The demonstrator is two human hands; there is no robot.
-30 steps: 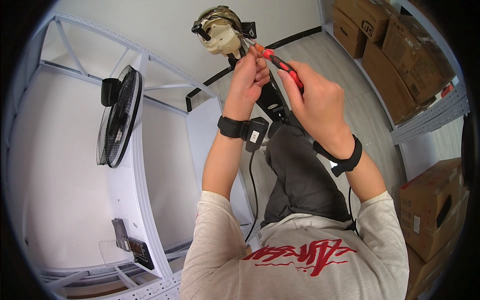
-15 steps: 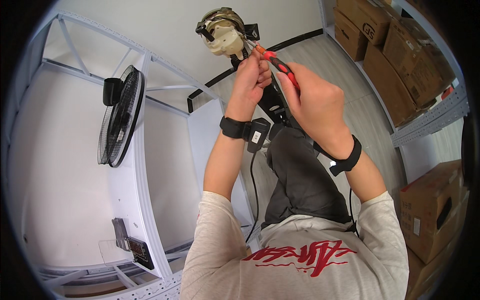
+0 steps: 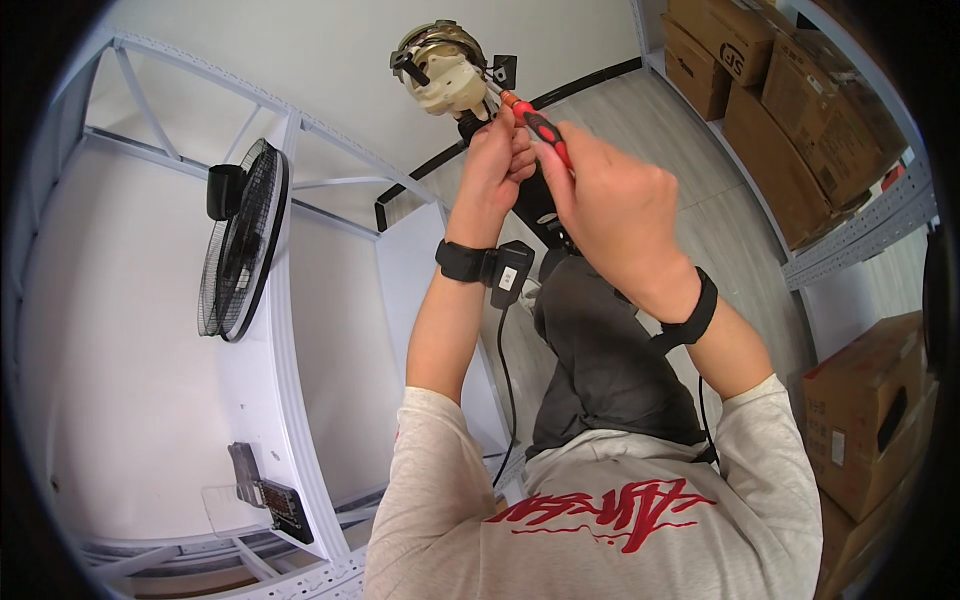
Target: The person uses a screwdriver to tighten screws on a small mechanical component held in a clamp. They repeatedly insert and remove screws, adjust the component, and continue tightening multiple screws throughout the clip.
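My right hand point(image 3: 622, 205) is wrapped around the red and black handle of a screwdriver point(image 3: 542, 132). The tool slants up and left, its tip end against the side of a fan motor unit point(image 3: 447, 82) with a cream plastic housing and exposed windings. My left hand point(image 3: 496, 168) is closed just below the unit, fingertips pinched beside the screwdriver's orange collar. What those fingers grip is hidden. Beneath the unit a dark stand post point(image 3: 540, 212) runs down behind my hands. A small black part point(image 3: 504, 70) juts out at the motor's right side.
On the white metal shelf to the left stand a black fan guard point(image 3: 245, 245) and a small dark circuit board point(image 3: 285, 508). Cardboard boxes point(image 3: 770, 150) fill the right-hand rack, with another box point(image 3: 862, 400) lower down. A cable point(image 3: 506, 385) hangs from my left wrist device.
The motor unit has shifted slightly left and down in view. Both hands and the screwdriver have moved a little left; both grips look the same.
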